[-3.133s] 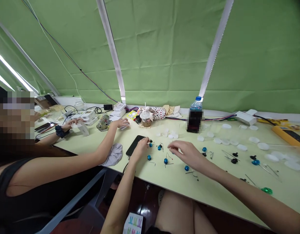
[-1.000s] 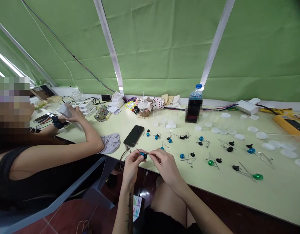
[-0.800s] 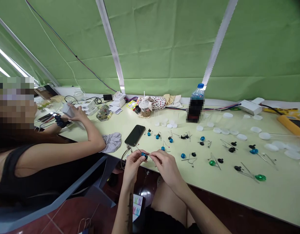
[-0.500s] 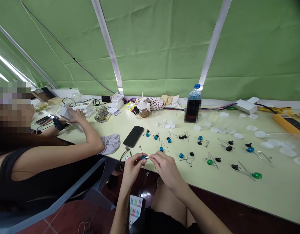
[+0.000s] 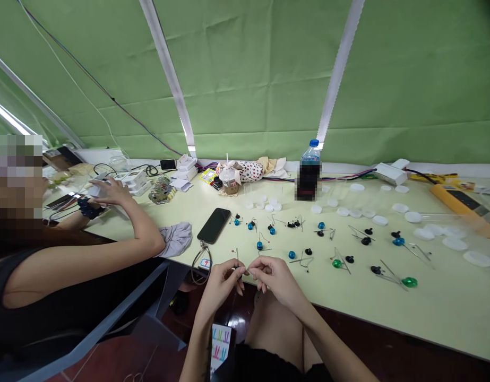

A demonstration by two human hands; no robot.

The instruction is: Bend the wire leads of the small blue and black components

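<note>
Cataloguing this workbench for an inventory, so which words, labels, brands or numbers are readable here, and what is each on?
No word or number can be read with certainty.
White tag on the key ring: red and blue mark, too small to read.
Water bottle: label blurred.
Yellow packet: print too small.
Orange device: markings too small.
Card below the bench: coloured shapes, no readable text.
</note>
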